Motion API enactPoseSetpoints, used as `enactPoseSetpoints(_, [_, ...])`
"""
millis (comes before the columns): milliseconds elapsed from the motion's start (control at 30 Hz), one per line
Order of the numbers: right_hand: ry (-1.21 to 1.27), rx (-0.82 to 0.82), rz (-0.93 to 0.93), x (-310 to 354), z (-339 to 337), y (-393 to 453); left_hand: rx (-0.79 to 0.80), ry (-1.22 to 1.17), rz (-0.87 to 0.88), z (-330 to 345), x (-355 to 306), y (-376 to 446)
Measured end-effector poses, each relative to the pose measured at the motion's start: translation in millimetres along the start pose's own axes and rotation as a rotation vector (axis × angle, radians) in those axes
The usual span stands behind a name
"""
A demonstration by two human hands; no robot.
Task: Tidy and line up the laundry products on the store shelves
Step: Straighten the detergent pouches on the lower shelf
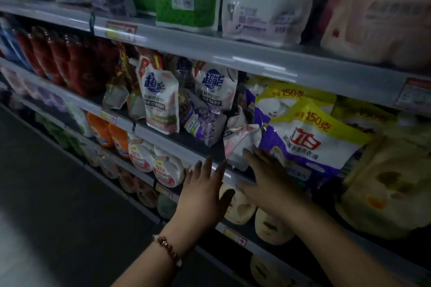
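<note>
Middle shelf: we see a pink-and-white pouch slumped at its front edge beside a purple-and-yellow bag. Our right hand, fingers straight, touches both. Our left hand hovers released, fingers spread, before the shelf.

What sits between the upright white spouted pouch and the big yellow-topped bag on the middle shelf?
Head view: a tilted purple lavender pouch and a slumped pink-white pouch, near the right hand.
</note>
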State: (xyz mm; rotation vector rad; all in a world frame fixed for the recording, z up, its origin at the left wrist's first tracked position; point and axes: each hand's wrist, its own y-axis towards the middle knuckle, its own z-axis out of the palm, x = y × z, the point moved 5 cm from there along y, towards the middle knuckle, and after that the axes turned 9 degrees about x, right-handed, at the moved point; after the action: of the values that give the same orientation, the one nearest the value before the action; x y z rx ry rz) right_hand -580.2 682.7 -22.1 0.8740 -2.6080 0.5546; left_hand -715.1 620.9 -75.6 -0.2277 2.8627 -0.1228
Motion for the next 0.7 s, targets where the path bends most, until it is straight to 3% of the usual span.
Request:
enactPoseSetpoints(267, [-0.039,-0.138,-0.048,-0.4,-41.4,80.8,0.055,-0.159,0.016,16.8,2.7,77.7])
enactPoseSetpoints(433, [-0.170,-0.013,0.154,-6.7,-40.1,123.5,0.004,-0.229,0.076,25.6,16.2,105.7])
enactPoseSetpoints(567, [-0.259,-0.109,0.282,-10.3,-39.0,151.1,-0.003,-0.321,0.097,35.3,22.3,129.6])
enactPoseSetpoints(700, [-0.256,-0.112,0.450,-11.7,-37.6,176.1,-0.041,-0.255,0.148,33.1,25.1,140.7])
